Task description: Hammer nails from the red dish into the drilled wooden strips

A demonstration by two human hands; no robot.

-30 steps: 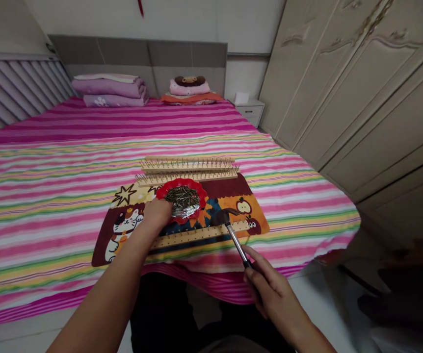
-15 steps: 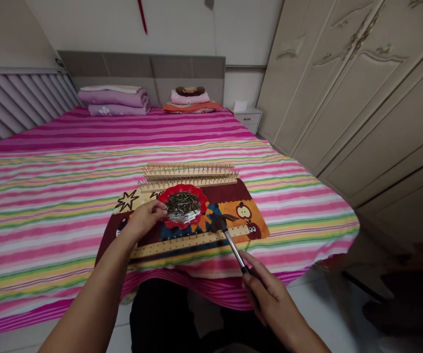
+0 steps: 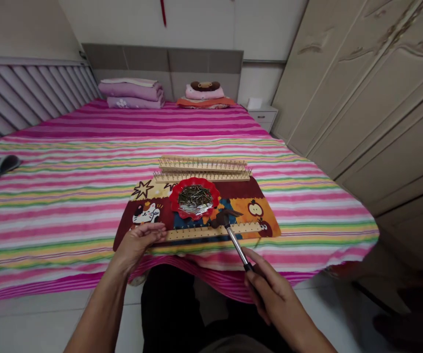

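Looks like a setting-up step at the near wooden strip (image 3: pixel 193 233), which lies across the near side of the patterned mat (image 3: pixel 257 191). Left hand (image 3: pixel 141 242) is at the strip's left end, thumb and fingers nearly together. Can't tell if there's a nail pinched in there, too small to see. Right hand (image 3: pixel 270 284) is wrapped round the dark grip of the hammer (image 3: pixel 237 245), its head over the strip right of middle; can't tell if it's actually touching. Small nails stand along the strip's far row, with dark dots along the near row.

My take: using the hammer at the left end calls for lifting the head and bringing it left, with the left fingertips kept clear of the face.

Room-wise, the red bowl (image 3: pixel 174 201) of nails (image 3: pixel 196 197) sits just beyond the strip, so a sideways sweep could clip its rim. Two nail-studded strips (image 3: pixel 204 176) lie behind it. Near side's tight, the bed (image 3: pixel 314 211) edge is right there by the knees. Left and right of the mat there's plenty of open striped cover.
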